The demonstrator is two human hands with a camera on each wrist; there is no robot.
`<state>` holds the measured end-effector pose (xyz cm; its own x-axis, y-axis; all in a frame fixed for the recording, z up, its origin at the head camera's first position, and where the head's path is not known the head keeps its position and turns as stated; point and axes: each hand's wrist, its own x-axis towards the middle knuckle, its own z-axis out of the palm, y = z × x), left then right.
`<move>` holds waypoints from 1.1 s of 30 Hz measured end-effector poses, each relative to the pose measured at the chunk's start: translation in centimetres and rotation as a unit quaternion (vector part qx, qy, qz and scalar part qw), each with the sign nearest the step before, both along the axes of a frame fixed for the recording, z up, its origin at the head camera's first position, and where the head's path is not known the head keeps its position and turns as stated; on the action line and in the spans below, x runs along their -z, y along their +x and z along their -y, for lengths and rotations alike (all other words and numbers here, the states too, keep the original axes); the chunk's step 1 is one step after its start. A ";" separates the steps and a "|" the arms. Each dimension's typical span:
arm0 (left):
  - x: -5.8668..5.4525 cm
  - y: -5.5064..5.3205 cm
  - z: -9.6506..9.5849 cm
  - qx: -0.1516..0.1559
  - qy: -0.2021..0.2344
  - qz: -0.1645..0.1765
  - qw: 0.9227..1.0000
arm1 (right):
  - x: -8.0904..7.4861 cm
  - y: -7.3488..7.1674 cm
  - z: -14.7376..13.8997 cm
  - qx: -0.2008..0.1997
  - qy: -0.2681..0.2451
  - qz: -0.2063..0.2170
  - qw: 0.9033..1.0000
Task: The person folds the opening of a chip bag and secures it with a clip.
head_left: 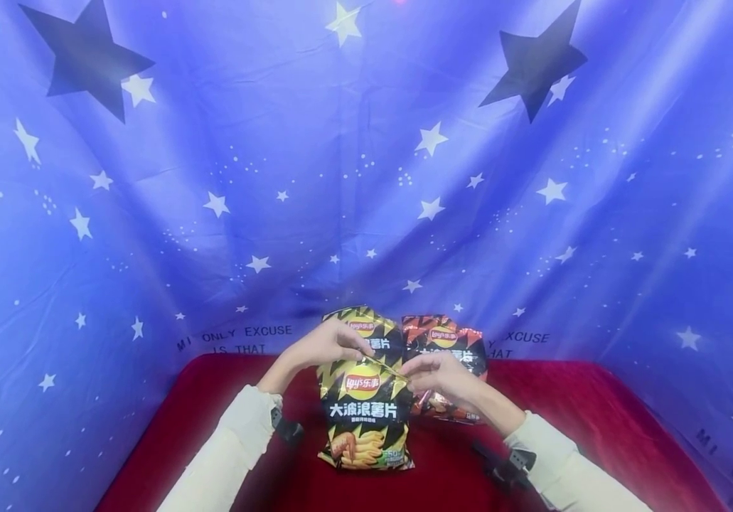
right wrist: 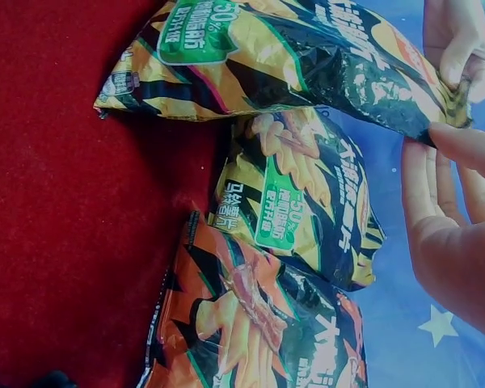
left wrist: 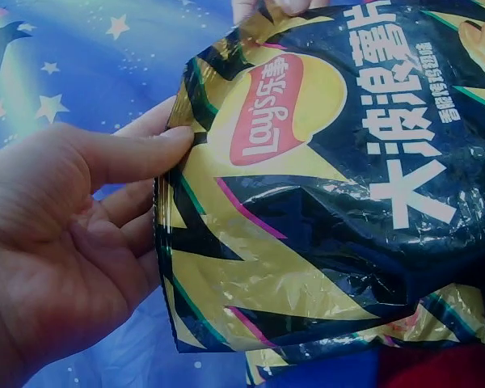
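A yellow-and-black Lay's chip bag (head_left: 366, 427) stands upright at the middle of the table, its printed front facing the head camera. My left hand (head_left: 334, 343) pinches the top seal near its left corner; in the left wrist view the thumb lies over the crimped edge (left wrist: 166, 242). At the other top corner my right hand (head_left: 446, 380) pinches the same seal between thumb and fingers. Behind it is a second yellow-and-black chip bag (right wrist: 307, 190), partly covered in the head view. Red-and-black chip bags (head_left: 436, 334) stand to the right, partly hidden by my right hand.
Dark red cloth (head_left: 168, 441) covers the table. A blue curtain (head_left: 315, 235) with white stars hangs close behind and around it. Dark straps with devices (head_left: 516, 466) sit on both wrists over pale sleeves (head_left: 225, 448).
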<state>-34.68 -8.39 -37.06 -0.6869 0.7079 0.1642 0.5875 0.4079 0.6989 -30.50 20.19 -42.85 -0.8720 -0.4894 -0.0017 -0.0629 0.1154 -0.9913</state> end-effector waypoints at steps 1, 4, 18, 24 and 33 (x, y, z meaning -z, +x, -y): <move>0.0 -0.1 0.1 0.005 -0.001 -0.001 1.000 | 0.0 -0.1 0.0 -0.001 0.001 0.003 1.000; 0.0 -0.1 0.3 0.017 -0.002 0.004 1.000 | 0.0 -0.2 -0.1 0.000 0.008 0.013 1.000; -0.2 0.5 -0.9 -0.009 0.013 0.006 1.000 | -0.7 -0.2 0.0 0.002 0.029 0.013 0.999; -0.7 0.9 -1.1 -0.001 -0.012 0.011 1.000 | -1.0 -0.3 0.9 0.029 0.048 0.013 0.998; -0.8 0.9 -1.5 0.007 -0.042 0.008 0.999 | -1.7 -0.6 2.0 0.034 0.075 0.014 0.996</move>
<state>-33.78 -6.86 -36.26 -0.6781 0.7290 0.0935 0.5835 0.4566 0.6716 -31.15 18.22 -41.14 -0.9014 -0.4222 -0.0961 -0.0220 0.2662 -0.9637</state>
